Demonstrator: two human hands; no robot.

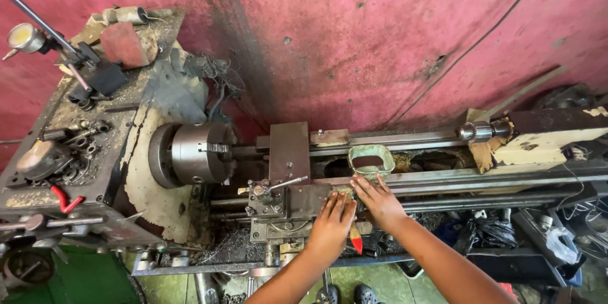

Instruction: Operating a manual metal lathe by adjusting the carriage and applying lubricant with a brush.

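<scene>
Both hands rest on the carriage [297, 206] of an old, grimy metal lathe [209, 171] that stands against a pink wall [354, 31]. The left hand [332, 218] lies flat on the carriage's top face, fingers together and stretched forward, palm down — it pinches nothing. The right hand [375, 197] sits just beside it, touching or nearly touching it, fingers spread a little and pressed on the carriage edge just below a small green rectangular tray [371, 160] that sits on the bed ways; this hand, too, closes on nothing. The carriage stands about midway along the bed, between the three-jaw chuck [197, 152] on the left and the tailstock [544, 136] with its drill chuck [475, 131] on the right. On it, just left of the left hand, is the tool post [265, 193] with a thin lever pointing right. A small red-tipped handle [355, 238] shows below the hands, between the wrists. By its look the carriage is heavy cast iron, stiff and unyielding, likely oily and gritty with swarf, so bare palms may slide on it; it would not lift, only travel along the ways, and the sound places to take hold are its flat top, its handles and its levers, well away from the chuck jaws and the tool's edge. On the headstock top lie a dial gauge [24, 37] on a stand, a red block [123, 44] and scattered small parts.
</scene>
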